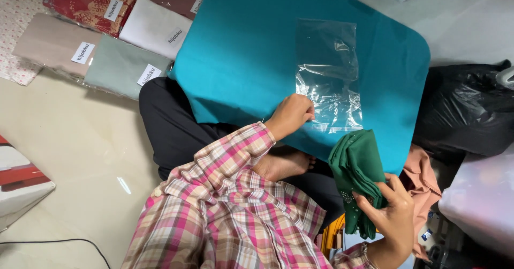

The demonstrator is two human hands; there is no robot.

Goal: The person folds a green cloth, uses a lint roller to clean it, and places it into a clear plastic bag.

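Observation:
A clear plastic bag (327,76) lies flat on a teal board (241,49) resting over my lap. My left hand (290,115), in a pink plaid sleeve, pinches the bag's near edge at its left corner. My right hand (392,215) grips a folded dark green cloth (356,172) with small beads on it. It holds the cloth just off the board's near edge, with the cloth's top close to the bag's opening. My bare foot (284,164) shows under the board.
Several folded cloths in clear packets (123,38) lie on the floor at the top left. A black plastic bag (466,108) sits at the right, with a peach cloth (423,178) below it. A red and white box (19,183) and a cable (64,242) are at the left.

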